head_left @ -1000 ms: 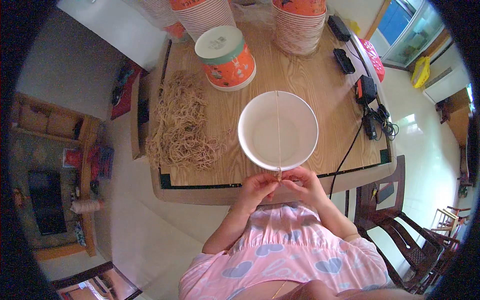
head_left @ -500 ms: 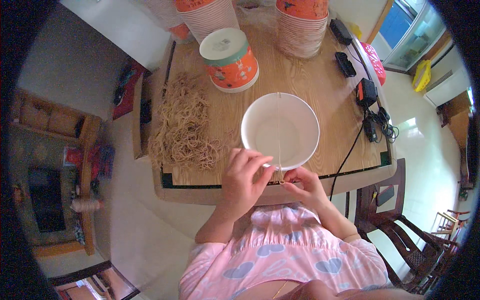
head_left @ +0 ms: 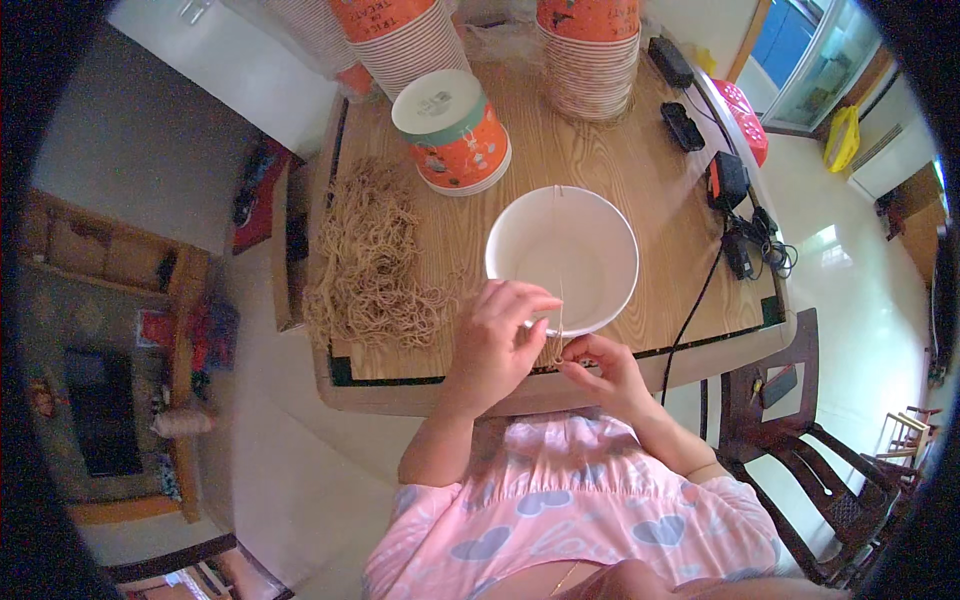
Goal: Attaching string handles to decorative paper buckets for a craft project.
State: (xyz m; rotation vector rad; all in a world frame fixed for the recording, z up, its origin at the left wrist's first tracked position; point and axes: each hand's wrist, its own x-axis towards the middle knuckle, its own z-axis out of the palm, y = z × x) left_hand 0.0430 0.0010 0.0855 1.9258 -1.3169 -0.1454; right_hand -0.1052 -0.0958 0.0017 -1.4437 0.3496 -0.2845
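Observation:
A white paper bucket (head_left: 612, 262) stands at the table's front edge with its mouth facing up. A thin tan cord (head_left: 561, 287) spans the mouth from the far rim to the near one, where it hangs in a small loop. My right hand (head_left: 610, 368) pinches this loop between thumb and finger just outside the near rim. My left hand (head_left: 500, 335) is at the rim's near left, its thumb and fingers apart beside the cord. Whether a fingertip touches the cord is too small to tell. Left of the bucket lies a loose heap of tan cords (head_left: 375, 270).
An orange and green bucket (head_left: 462, 150) stands upside down beyond. Stacks of orange-printed buckets (head_left: 400, 45) and more buckets (head_left: 590, 75) are at the back. Black adapters (head_left: 728, 182) and a cable (head_left: 697, 315) lie at the right. A dark wooden chair (head_left: 765, 395) is on the right.
My left hand has lifted slightly from the rim, its fingers now higher over the bucket mouth and farther from the thumb. My right hand still pinches the cord. The whole view has shifted a little.

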